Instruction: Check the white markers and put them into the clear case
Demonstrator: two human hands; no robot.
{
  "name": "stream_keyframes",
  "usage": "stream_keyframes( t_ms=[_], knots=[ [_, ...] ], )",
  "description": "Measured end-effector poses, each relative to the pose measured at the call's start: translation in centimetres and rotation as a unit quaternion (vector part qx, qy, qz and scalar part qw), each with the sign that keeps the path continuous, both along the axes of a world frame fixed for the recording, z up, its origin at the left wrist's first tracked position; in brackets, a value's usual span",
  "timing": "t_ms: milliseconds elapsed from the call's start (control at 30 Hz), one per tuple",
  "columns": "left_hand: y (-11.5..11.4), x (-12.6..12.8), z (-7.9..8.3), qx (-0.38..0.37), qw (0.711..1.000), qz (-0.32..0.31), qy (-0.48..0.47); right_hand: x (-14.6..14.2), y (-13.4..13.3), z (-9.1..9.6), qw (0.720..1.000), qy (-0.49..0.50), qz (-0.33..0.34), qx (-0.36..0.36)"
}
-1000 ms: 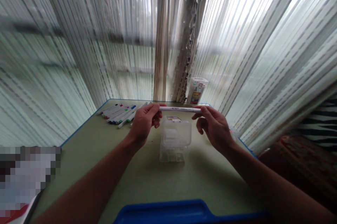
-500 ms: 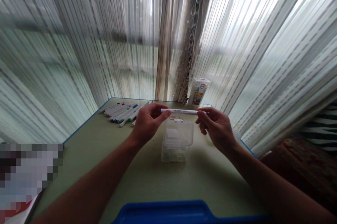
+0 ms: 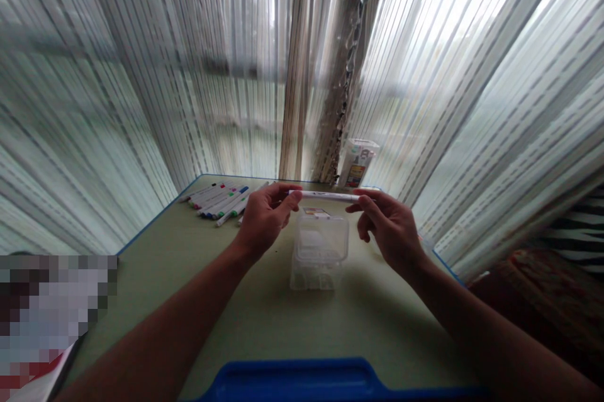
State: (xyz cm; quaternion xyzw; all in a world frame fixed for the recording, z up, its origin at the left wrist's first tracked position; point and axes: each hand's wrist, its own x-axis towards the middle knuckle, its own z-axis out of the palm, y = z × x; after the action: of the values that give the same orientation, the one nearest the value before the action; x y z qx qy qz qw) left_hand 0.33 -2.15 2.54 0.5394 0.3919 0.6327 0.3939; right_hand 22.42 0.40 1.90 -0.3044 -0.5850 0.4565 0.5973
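A white marker pen (image 3: 325,195) is held level across the middle of the view, with dark print on its barrel. My left hand (image 3: 267,213) pinches its left end between thumb and fingers. At the other end, my right hand (image 3: 389,223) grips it the same way, its lower fingers curled. Both tips of the pen are hidden by my fingers. Below and behind the pen, a clear plastic box (image 3: 318,254) stands on the table with its lid raised. Neither hand touches the box.
Several white markers with coloured caps (image 3: 219,204) lie in a pile at the table's back left. A clear printed container (image 3: 361,163) stands at the back edge by the curtain (image 3: 231,125). A blue tray edge (image 3: 292,380) crosses the front of the green table (image 3: 236,314).
The marker has turned a little about its length, so its print shows differently, and its left end sits slightly higher. Both hands keep hold of it.
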Motion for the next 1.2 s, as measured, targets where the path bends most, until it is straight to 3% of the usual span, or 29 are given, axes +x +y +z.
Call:
stream_keyframes(
  t_ms=[633, 1200],
  knots=[
    [0.35, -0.15, -0.14, -0.011, 0.998, -0.014, -0.067, 0.05, 0.02, 0.19, 0.999, 0.041, 0.018, -0.029],
    [0.10, 0.01, 0.05, 0.001, 1.000, 0.021, -0.005, 0.10, 0.10, -0.02, 1.000, 0.010, -0.002, 0.014]
  ],
)
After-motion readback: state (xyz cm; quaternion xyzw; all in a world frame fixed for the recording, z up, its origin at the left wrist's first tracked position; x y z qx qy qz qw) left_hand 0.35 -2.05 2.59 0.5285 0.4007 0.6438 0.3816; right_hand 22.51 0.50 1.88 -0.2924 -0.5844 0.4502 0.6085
